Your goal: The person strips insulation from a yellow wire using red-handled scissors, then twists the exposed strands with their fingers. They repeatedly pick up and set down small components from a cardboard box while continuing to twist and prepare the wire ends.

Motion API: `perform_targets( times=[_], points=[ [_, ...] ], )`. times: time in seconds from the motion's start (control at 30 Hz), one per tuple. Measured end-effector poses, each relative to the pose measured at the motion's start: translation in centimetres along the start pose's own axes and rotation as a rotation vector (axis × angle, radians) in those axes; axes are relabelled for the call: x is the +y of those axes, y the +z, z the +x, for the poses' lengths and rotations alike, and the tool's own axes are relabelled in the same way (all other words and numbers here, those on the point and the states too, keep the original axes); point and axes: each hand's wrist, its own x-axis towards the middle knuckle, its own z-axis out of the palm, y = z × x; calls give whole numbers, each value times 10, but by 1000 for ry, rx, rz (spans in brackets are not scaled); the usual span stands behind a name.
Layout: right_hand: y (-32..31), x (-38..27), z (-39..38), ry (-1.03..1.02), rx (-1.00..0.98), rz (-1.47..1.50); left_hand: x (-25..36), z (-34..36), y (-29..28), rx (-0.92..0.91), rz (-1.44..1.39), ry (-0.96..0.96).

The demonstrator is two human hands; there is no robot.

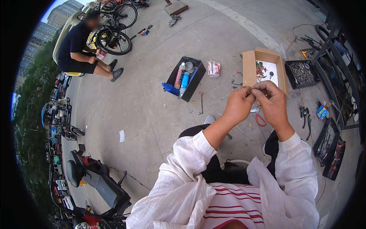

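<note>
My left hand [240, 102] and my right hand [272, 102] meet fingertip to fingertip in front of me. Both are closed in a pinch around something too small to name. Just beyond them lies an open cardboard box [249, 68] with small coloured parts and a dark round-headed piece on its white bottom. Below my fingers, a red loop [260, 120] of cord or cable rests on the ground, partly beside a small clear packet. A black tray [196, 81] to the left holds a red spray can [179, 75], a blue can [185, 83] and a blue bottle [170, 89].
Right of the box stands a black bin [302, 74] of metal hardware, near a dark rack [339, 72]. Brake levers [305, 118] and long trays [327, 140] lie closer. A seated person [82, 47] is far left by a bicycle [114, 40]; a scooter [101, 183] stands near left.
</note>
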Motion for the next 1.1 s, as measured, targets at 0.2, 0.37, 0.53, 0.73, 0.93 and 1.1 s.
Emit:
perform_targets(
  times=[0.2,0.37,0.53,0.73,0.93,1.1],
  points=[
    [3,1,-1,115,-62,234,12,0,-3,-38,143,-117],
    [3,-1,-1,227,-44,434,7,-2,2,-29,158,-33],
    [-18,-6,13,151,181,601,-3,-8,1,-44,300,-42],
    [-79,1,34,-151,506,132,-13,16,-24,92,-286,-407],
    [-31,6,16,-97,108,-170,10,14,-19,-54,-610,-315],
    [-12,22,16,-48,89,-173,16,11,-2,-123,-657,-328]
  ],
)
